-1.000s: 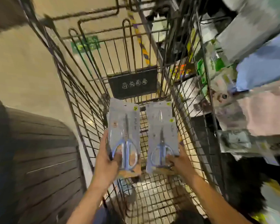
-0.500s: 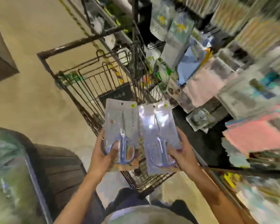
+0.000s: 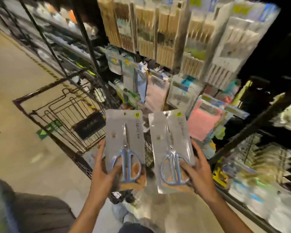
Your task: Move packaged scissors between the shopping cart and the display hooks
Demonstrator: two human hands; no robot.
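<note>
Two clear packs of blue-handled scissors are held up side by side, upright, over the near end of the wire shopping cart [image 3: 60, 115]. My left hand [image 3: 104, 172] grips the lower edge of the left scissors pack [image 3: 124, 142], thumb across its front. My right hand [image 3: 198, 170] grips the lower right of the right scissors pack [image 3: 170, 148] the same way. The display rack [image 3: 158, 39] with hanging packaged goods fills the top and right, blurred. No bare hook can be made out.
Pink and blue cloth packs [image 3: 205, 118] hang just beyond the right pack. Tall packs of wooden sticks [image 3: 196, 47] hang higher up. A dark shelf rail [image 3: 252, 118] runs diagonally at the right. Bare tan floor [image 3: 15, 81] lies to the left, and a dark ribbed object [image 3: 32, 214] at the lower left.
Both hands lifted the two packs out of the cart and up toward the display. The view swung up from the cart to the rack, and the packs moved slightly apart.
</note>
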